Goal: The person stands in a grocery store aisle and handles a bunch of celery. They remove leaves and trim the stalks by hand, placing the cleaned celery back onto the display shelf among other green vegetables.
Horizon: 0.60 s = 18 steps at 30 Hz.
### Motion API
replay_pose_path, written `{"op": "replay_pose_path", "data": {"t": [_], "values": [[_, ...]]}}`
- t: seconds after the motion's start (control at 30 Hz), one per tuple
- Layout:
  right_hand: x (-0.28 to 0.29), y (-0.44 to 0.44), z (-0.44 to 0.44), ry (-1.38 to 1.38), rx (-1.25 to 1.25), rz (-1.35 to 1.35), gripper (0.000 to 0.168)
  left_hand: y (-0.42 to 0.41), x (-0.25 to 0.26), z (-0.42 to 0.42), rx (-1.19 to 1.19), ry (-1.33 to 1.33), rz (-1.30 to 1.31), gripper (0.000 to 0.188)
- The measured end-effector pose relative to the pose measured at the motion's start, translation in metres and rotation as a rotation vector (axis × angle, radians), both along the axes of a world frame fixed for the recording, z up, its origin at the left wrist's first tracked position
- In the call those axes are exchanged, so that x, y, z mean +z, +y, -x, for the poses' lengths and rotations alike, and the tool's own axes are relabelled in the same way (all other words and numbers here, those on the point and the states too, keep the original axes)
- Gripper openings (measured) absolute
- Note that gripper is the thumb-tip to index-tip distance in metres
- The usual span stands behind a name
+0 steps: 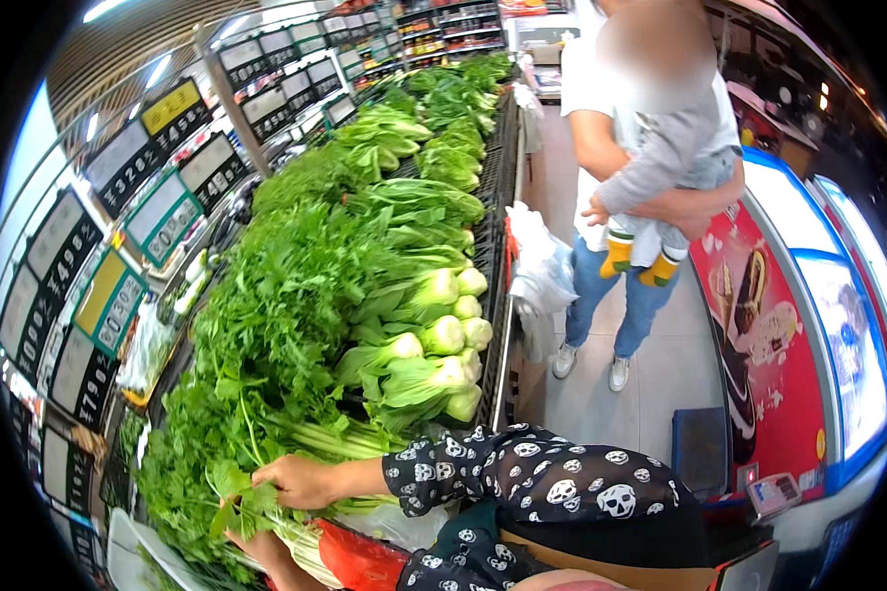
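Observation:
Both my hands are at a leafy celery bunch [307, 550] low in the view, over the vegetable display. My right hand [296, 482] pinches the stems near its leaves [233, 484]. Just below, my left hand [259, 548] is closed around the bunch; leaves and stalks hide some of its fingers. Pale stalks run from there toward my body, beside a red sheet or bag [358, 558]. More celery stalks [332, 439] lie beyond my right wrist, next to clear plastic [403, 524].
Bok choy [443, 336] and leafy greens [288, 273] fill the black rack [499, 192]. Price signs [151, 221] hang behind it. White plastic bags [539, 258] hang at the rack's edge. A person [584, 140] holding a child stands in the aisle, near a red freezer [754, 318].

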State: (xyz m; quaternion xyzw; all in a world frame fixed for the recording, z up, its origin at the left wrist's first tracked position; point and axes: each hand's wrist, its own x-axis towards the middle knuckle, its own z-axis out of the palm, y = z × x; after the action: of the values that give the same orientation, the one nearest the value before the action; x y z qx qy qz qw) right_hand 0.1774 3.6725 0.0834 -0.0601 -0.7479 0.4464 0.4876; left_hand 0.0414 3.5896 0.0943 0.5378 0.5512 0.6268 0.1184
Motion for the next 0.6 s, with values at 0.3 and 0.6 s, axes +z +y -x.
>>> {"op": "replay_pose_path", "data": {"t": [0.3,0.6], "values": [[0.008,-0.013,-0.005,0.023,-0.124,-0.11,0.018,-0.005,0.008,-0.016,-0.265,-0.581,0.054,0.011],[-0.006,-0.006,-0.008,-0.12,-0.132,-0.172,0.015,-0.013,0.025,0.021,-0.233,-0.545,-0.056,0.016]]}}
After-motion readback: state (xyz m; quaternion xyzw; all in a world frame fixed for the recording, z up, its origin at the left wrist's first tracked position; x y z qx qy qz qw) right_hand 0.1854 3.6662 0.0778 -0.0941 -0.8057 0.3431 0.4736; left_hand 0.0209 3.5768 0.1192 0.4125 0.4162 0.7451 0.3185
